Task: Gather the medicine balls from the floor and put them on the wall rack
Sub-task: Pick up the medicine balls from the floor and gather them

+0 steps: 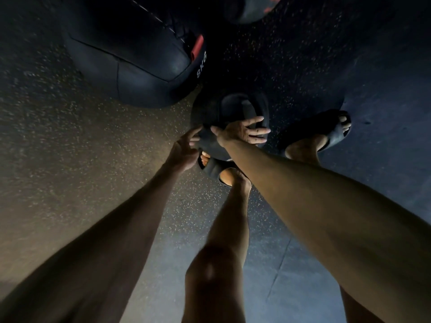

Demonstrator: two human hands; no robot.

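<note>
A small dark medicine ball with a recessed grip (229, 113) lies on the speckled rubber floor between my feet. My right hand (242, 131) rests flat on its near top, fingers spread. My left hand (185, 149) is at the ball's left side, fingers apart and touching or nearly touching it. A large black medicine ball marked 8KG (130, 57) sits on the floor just beyond, at the upper left. Part of another dark ball with red markings (251, 8) shows at the top edge.
My two feet in dark sandals stand by the small ball, one (215, 167) under its near edge, the other (326, 131) to its right. Dim light; a seam (279, 269) runs across the floor mat at the lower right.
</note>
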